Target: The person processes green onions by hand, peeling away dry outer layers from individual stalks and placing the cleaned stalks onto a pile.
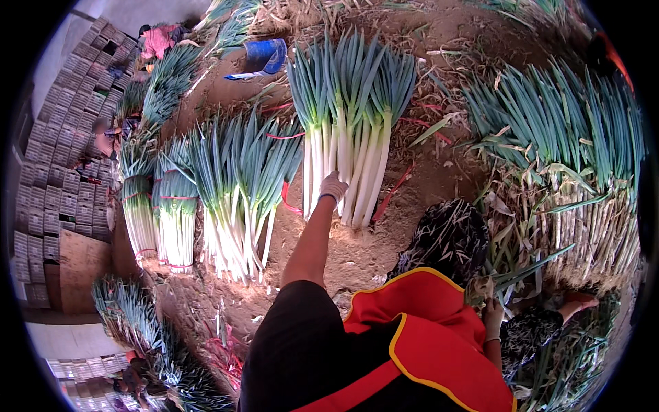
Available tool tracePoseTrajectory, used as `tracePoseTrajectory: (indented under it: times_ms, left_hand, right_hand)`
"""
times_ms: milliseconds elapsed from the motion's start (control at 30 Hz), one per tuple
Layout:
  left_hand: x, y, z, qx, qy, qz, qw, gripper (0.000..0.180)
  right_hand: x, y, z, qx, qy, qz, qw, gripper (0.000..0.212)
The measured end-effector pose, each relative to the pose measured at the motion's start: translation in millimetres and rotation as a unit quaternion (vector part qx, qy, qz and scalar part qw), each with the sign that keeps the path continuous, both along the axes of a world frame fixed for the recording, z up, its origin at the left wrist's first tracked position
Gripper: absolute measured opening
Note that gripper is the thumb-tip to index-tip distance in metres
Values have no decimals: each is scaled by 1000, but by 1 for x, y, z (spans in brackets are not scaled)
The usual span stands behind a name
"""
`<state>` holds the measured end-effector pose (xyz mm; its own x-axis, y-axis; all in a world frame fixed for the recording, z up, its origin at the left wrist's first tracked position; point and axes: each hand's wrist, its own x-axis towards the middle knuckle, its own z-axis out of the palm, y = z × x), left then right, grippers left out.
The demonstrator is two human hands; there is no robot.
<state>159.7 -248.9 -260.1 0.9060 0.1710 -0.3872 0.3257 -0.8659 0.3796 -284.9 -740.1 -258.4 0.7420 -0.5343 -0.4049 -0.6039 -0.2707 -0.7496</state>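
Note:
A pile of cleaned long green onions [357, 117], white stalks toward me and green leaves away, lies on the soil in front of me. My left hand [333, 187], in a pale glove, is stretched out onto its white stalks, a finger extended. Red tie strips [392, 196] lie on the ground, partly beneath the pile. Low on my right, my gloved right hand [493, 320] is closed beside loose leaves and husks; what it holds is hard to make out. Near it lies a heap of uncleaned green onions [576, 226] with dry outer leaves and rooty ends.
Left of the pile lie a loose group of cleaned onions [237, 199] and tied bundles [177, 213]. A blue tub [264, 58] is tipped over beyond. Stacked crates [65, 158] line the far left, where other people [158, 41] are. My knee [443, 237] is bent close by.

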Motion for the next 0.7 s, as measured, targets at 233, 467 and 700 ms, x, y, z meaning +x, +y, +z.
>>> tracePoseTrajectory:
  times_ms: [233,467,700]
  left_hand:
    - [3,2,-26,-120,3,29,992,62]
    - [-1,-11,-19,-96,74,-38,992,65]
    - [-36,-35,30,-67,-30,-52,996,73]
  right_hand:
    - [-25,-9,-40,-108,-38,77,990,27]
    - [-19,-7,-24,-8,84,6,996,27]
    - [-15,2,-24,-107,53,69,990,27]
